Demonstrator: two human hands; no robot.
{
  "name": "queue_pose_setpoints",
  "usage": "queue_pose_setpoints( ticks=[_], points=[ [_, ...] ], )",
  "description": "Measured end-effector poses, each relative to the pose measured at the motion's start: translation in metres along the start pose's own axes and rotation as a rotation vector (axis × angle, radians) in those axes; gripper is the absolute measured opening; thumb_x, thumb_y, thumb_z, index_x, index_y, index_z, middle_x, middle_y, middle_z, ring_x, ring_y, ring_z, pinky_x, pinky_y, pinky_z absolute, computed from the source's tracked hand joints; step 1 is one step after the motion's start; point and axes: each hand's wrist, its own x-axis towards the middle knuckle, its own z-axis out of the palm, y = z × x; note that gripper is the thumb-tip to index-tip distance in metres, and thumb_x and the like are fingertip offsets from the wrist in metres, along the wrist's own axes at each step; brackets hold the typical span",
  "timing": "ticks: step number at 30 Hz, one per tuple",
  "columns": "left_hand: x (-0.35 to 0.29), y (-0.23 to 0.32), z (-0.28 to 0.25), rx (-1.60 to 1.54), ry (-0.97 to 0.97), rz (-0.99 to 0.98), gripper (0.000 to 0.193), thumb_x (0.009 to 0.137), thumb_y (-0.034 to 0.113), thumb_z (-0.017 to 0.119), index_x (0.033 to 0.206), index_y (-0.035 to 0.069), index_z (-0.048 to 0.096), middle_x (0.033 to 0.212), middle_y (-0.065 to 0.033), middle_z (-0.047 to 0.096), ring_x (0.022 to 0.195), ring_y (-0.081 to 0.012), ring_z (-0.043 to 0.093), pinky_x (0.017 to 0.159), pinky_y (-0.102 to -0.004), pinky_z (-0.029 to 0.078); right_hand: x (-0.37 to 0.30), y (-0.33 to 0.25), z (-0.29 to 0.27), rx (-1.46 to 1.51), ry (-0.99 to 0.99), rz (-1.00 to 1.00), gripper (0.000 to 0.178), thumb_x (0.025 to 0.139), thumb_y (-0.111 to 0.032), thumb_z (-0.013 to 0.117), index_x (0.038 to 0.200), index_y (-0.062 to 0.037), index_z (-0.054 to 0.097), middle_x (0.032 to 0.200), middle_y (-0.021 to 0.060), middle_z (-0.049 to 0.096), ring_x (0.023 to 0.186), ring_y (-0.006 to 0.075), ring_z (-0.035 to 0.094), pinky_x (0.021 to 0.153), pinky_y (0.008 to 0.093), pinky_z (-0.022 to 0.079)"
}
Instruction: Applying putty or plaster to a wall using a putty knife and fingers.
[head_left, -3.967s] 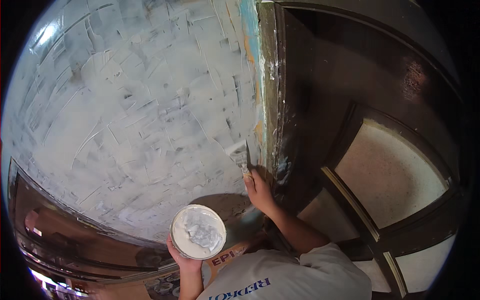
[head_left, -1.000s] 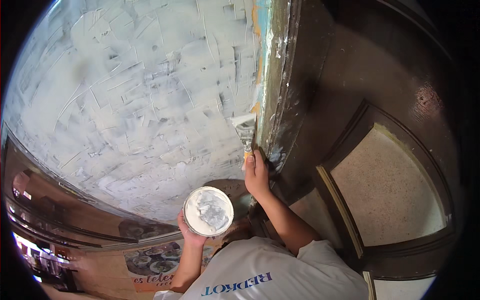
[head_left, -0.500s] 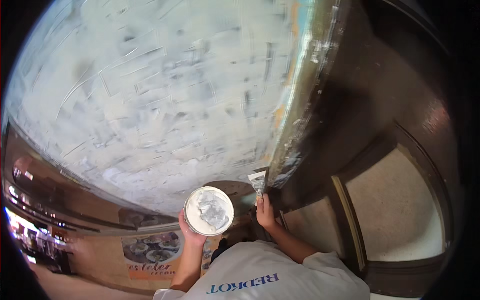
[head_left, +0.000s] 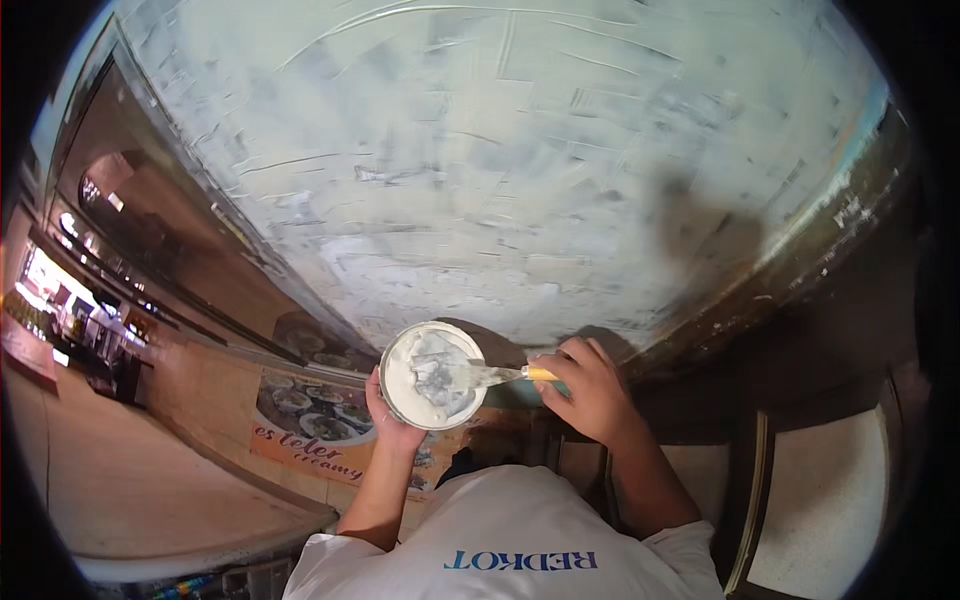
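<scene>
In my left hand [head_left: 396,425] is a round tub [head_left: 384,385], gripped at its side and tilted so its inside shows. White paste [head_left: 408,375] coats the tub's inside, with a greyish scraped patch in the middle. My right hand [head_left: 588,392] is closed round the yellow handle of a putty knife [head_left: 500,375]. The knife's blade lies over the tub's opening, against the paste; its tip is hard to tell from the white. Just beyond both hands rises a wall [head_left: 480,200] smeared with white and grey filler in rough strokes.
Dark wooden trim [head_left: 830,240] edges the wall at the right, above pale framed panels [head_left: 820,510]. To the left is a brown framed opening [head_left: 150,190]. A printed food banner [head_left: 310,425] hangs low, beside a light counter top [head_left: 170,490].
My right hand has brought the putty knife from upright beside the tub to across its opening. The tub sits slightly higher and further right, and the view has swung right.
</scene>
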Motion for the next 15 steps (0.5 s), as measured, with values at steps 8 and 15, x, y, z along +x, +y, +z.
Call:
queue_pose_setpoints(
  ticks=[8, 15],
  points=[
    [0.005, 0.005, -0.006, -0.088, 0.010, 0.159, 0.069, 0.089, 0.057, 0.040, 0.135, 0.006, 0.046, 0.135, -0.0125, 0.050, 0.122, -0.0310, 0.048, 0.105, -0.0445, 0.037, 0.010, -0.025, 0.011, -0.144, -0.050, -0.065, 0.029, 0.069, -0.012, 0.073, 0.097, -0.0131, 0.066, 0.081, 0.0053, 0.053, 0.067, 0.0264, 0.059, 0.058, 0.0370, 0.049],
    [0.005, 0.018, -0.004, -0.111, 0.013, 0.197, 0.068, 0.088, 0.056, 0.043, 0.134, 0.006, 0.046, 0.132, -0.0124, 0.052, 0.119, -0.0305, 0.050, 0.103, -0.0435, 0.039, 0.024, -0.049, 0.018, -0.304, -0.120, -0.159, 0.037, 0.069, -0.011, 0.070, 0.105, -0.0112, 0.065, 0.075, 0.0045, 0.048, 0.056, 0.0197, 0.056, 0.047, 0.0326, 0.045]
  ],
)
